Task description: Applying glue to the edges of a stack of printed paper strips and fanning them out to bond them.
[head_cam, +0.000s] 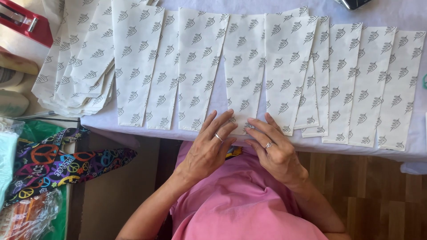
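Observation:
A row of long tapered white paper sleeves with a grey leaf-like print lies side by side across the table. Both hands rest at the narrow near end of one middle paper sleeve [243, 66]. The fingertips of my left hand [209, 149] press flat on its lower left corner. From the right, my right hand [273, 149] touches its bottom edge with the fingers together. Each hand wears a ring. Neither hand lifts the paper off the table.
A fanned stack of the same sleeves [84, 58] lies at the far left. The table [413, 151] has a pale cloth. A red tape dispenser [24, 20] sits at top left. Colourful patterned fabric [49, 162] and plastic bags lie at lower left. Wooden floor [378, 195] shows below.

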